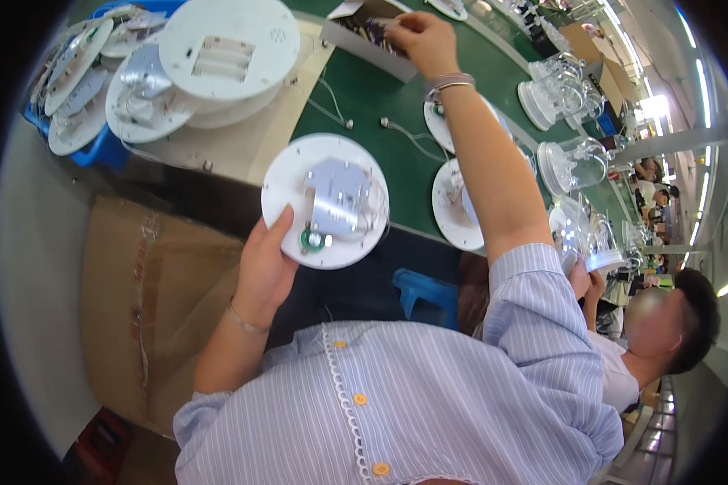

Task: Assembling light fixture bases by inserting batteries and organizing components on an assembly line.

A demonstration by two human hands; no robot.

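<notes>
Work on the round white plastic disc point(285, 190) looks partway along to me. It is raised over the near edge of the green counter point(404, 198) in my left hand point(268, 263), thumb on its face and the rest of the grip mostly hidden behind. Its silver-grey flat plate point(336, 198) already sits on the disc, with a small green round component point(311, 240) below; whether either is fastened down, I cannot tell.

My right hand point(425, 47) reaches to the open pale cardboard box point(361, 50) of small dark parts point(370, 28), thumb and fingers drawn narrow at its rim. I cannot tell whether a part is pinched between them, but I judge that adding one is the step in hand, with this disc not yet done.

Plenty seems left over. More white discs with grey plates point(141, 89) lie piled on my left, some in the blue plastic bin point(109, 152), and two others point(455, 206) rest under my right forearm. How many of those are finished does not show. Farther along the counter, clear domes on white bases point(570, 166) look nearer to complete.
</notes>
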